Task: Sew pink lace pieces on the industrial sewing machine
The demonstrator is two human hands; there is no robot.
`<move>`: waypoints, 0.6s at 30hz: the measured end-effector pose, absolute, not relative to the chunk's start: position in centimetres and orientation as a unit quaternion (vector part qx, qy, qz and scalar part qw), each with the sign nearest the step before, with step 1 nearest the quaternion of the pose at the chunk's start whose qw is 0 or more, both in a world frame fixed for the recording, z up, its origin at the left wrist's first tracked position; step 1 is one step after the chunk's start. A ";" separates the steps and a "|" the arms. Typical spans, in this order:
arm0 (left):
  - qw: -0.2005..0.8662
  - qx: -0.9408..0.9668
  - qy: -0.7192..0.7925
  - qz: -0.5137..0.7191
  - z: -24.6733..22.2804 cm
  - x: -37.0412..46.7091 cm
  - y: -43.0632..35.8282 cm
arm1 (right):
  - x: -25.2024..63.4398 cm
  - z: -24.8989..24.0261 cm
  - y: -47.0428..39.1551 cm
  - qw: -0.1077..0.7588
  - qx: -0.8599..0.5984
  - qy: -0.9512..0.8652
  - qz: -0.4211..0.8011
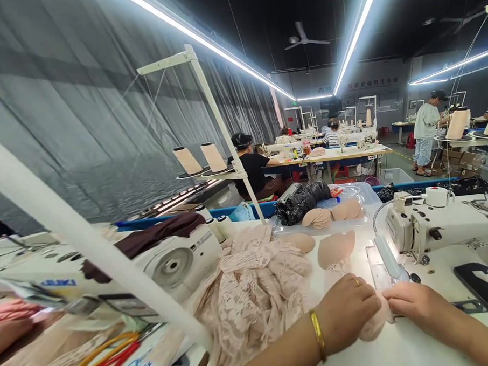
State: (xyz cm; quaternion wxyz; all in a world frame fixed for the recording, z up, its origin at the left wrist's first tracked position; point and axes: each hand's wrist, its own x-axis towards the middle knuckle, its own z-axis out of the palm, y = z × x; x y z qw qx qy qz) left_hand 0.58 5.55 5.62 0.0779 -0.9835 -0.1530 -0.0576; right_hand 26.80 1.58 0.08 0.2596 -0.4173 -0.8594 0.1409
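Observation:
My left hand [343, 312], with a gold bangle at the wrist, is closed on a beige bra cup [374, 327]. The fingers of my right hand [418, 304] pinch the same cup at its right edge. The cup lies at the front of the white sewing machine [435, 226], close to its lit needle area; whether it is under the presser foot is hidden. Behind my left hand lie another loose cup [336, 249] and some lace. A heap of beige lace [252, 280] spreads to the left of my hands.
Stacked beige cups [317, 218] and a black plastic bundle [303, 202] sit on a clear lid behind. Left are a thread stand [221, 119], another sewing machine [170, 267], orange-and-red-handled scissors [108, 356] and a person's arm [10, 336]. Other people work farther back.

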 end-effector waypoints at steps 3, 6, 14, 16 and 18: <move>0.070 -0.978 -0.195 -0.034 3.7 3.2 6.7 | 28.1 -0.6 2.2 0.248 -0.389 -0.881 0.111; 0.079 -0.962 -0.254 -0.060 1.5 4.5 6.6 | 29.1 -1.1 1.9 0.244 -0.384 -0.887 0.076; 0.126 -0.940 -0.219 -0.229 -0.1 4.6 5.8 | 29.4 -0.3 0.9 0.133 -0.410 -0.902 0.026; 0.117 -0.938 -0.228 -0.235 0.0 4.6 5.7 | 29.5 -0.2 1.0 0.134 -0.412 -0.901 0.032; 0.111 -0.937 -0.233 -0.237 0.1 4.6 5.7 | 29.5 -0.1 1.0 0.135 -0.414 -0.900 0.032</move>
